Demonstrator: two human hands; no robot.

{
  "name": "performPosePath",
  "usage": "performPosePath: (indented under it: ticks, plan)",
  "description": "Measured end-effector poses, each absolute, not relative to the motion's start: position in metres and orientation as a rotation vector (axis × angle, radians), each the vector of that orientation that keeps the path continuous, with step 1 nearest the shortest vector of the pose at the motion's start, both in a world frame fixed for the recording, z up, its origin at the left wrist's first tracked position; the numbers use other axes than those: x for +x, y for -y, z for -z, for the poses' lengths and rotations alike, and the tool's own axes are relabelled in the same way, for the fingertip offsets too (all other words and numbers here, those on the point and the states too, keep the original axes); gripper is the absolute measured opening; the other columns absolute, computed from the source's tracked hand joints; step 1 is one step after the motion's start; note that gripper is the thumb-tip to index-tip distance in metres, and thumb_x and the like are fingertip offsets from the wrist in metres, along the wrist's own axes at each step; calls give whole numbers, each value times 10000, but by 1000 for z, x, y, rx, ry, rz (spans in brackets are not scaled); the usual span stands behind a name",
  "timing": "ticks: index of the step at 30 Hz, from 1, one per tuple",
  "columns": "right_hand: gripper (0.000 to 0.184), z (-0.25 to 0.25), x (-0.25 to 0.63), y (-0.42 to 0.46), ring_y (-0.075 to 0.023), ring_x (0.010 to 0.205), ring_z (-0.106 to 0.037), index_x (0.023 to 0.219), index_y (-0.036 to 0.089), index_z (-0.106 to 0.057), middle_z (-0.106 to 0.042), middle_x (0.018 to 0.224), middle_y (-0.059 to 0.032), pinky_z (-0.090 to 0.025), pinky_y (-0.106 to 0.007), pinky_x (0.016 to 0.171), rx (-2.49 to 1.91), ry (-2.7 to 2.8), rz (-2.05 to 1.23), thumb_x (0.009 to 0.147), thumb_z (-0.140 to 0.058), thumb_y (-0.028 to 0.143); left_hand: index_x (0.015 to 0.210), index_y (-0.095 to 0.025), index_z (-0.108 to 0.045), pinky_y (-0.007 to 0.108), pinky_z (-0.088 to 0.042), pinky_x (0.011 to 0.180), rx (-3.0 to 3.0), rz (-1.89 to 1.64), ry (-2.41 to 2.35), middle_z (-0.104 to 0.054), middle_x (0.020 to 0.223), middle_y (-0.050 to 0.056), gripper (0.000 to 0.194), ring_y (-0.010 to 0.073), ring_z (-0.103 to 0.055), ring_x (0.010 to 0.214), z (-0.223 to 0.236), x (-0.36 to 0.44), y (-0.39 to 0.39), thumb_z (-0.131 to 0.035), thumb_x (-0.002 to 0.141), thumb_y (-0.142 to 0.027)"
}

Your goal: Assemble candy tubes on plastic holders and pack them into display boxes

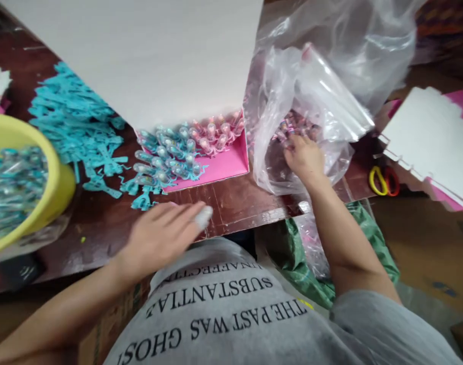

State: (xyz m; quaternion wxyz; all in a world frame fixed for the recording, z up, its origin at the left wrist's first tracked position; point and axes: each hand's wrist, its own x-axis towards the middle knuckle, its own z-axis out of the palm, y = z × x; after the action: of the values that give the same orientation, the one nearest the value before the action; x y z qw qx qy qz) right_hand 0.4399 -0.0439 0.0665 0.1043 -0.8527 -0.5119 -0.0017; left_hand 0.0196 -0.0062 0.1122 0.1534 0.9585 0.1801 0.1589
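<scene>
My right hand (306, 158) reaches into a clear plastic bag (265, 167) of small shiny pink pieces (292, 124). Its fingers touch the pieces, thumb slightly apart; the fingertips are partly hidden. Over the table's front edge, my left hand (165, 233) is blurred, with fingers stretched out, a white wrap on one digit and nothing visible in it. In front of it stands a pink box (223, 165) with a raised white lid (151, 56). Inside are rows of blue clear-topped pieces (174, 149) at left and pink ones (219, 132) at right.
Flat blue bow-like pieces (75, 116) lie heaped left of the box. A yellow tub (62, 190) of blue clear pieces stands far left. Yellow-and-red-handled scissors (383, 181) and white-and-pink card sheets (432, 137) are at right. Green sacking (303, 268) hangs below the table.
</scene>
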Motion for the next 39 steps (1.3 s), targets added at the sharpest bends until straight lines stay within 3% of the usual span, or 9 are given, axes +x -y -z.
performPosePath:
  ticks: [3,6,12,18,22,30,32,36,39]
  plan:
    - [489,-72,431,63,-364,1232,-689,1477,166,-628,-706,1363,-210,-556,-551,1067,-2185,1547,19,1012,-578,309,1302,-196,-747,363,-572,805,2814,-306,-481,-835,1154,94,286,232,-796,948,-77,49,19,-691,1023,-216]
    - [360,-82,405,90,-274,1020,-751,1326,237,-686,-763,1191,-123,-629,-445,901,-1842,1476,-261,998,-687,384,1083,-170,-786,373,-605,833,2549,-238,-744,-837,954,73,221,248,-794,867,-50,71,18,-860,893,-255]
    - [228,-83,332,127,-174,1002,-791,1193,259,-691,-806,1190,-49,-646,-320,858,-1240,1357,-980,988,-778,311,1229,-245,-792,335,-625,1010,1827,-280,-616,-818,1253,38,280,202,-793,1109,-64,78,14,-757,952,-230]
    - [226,-81,320,122,-179,1047,-767,1199,295,-770,-820,1152,-19,-606,-351,943,-1210,1658,-735,980,-795,344,1143,-233,-819,275,-621,900,1906,-334,-463,-836,1099,37,241,169,-793,975,-79,88,8,-662,981,-149]
    - [187,-85,320,124,-167,908,-749,1147,283,-774,-820,1040,-10,-587,-332,843,-1305,1649,-664,1003,-764,402,1104,-208,-809,255,-613,855,1985,-443,-453,-826,1049,44,202,154,-780,924,-78,93,12,-639,1004,-166]
    - [744,-81,313,118,-135,577,-577,679,203,-673,-661,614,-14,-431,-309,610,-1798,1365,-931,1007,-440,829,1115,-193,-788,448,-601,875,2743,-545,-533,-802,1261,105,265,274,-777,962,-78,94,18,-588,959,-114]
    - [783,-85,327,114,-151,641,-621,825,196,-748,-721,717,-34,-459,-318,661,-1774,1397,-1017,1035,-335,828,1139,-200,-777,436,-605,906,2697,-516,-562,-804,1238,101,249,272,-776,1008,-77,96,15,-582,991,-150]
    - [638,-96,347,112,-164,828,-671,1259,196,-727,-782,1136,-84,-499,-320,771,-1566,1624,-914,986,-593,757,1217,-199,-732,355,-618,922,2443,-499,-590,-795,1202,86,242,229,-769,1070,-74,99,12,-555,1058,-241]
    - [537,-99,346,111,-139,720,-637,985,205,-750,-754,843,-15,-450,-300,704,-1608,1726,-925,1022,-577,712,1206,-208,-732,338,-610,947,2352,-505,-607,-787,1211,83,237,219,-758,1087,-72,100,11,-557,1050,-244]
